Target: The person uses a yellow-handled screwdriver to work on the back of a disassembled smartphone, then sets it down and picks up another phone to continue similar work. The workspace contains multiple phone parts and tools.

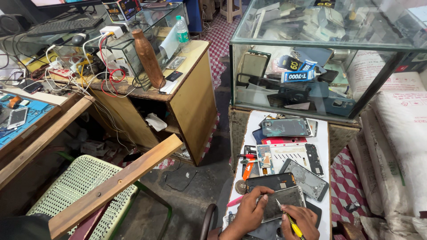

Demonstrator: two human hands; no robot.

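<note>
- My left hand [249,213] grips the opened phone frame [281,203] at its left edge, fingers curled and clamped on it, at the near end of the white work board [321,146]. The frame sits on other phone parts, not on bare board, so I judge it could rock or slide if I press hard.
- My right hand [303,220] has its fingers closed round a yellow-handled screwdriver [289,221], the tip down inside the frame. If the tip slips out, it could scrape the inner surface or jab my left fingertips, which lie just beside it.
- Loose parts crowd the board: a dark phone back [270,181], a grey phone shell [305,179], a circuit board [265,160] and red-handled tools [247,156]. A careless elbow could push some off the edge to the floor.
- The glass cabinet [329,53] stands close behind the board; I judge a sudden lift of either arm could knock it.
</note>
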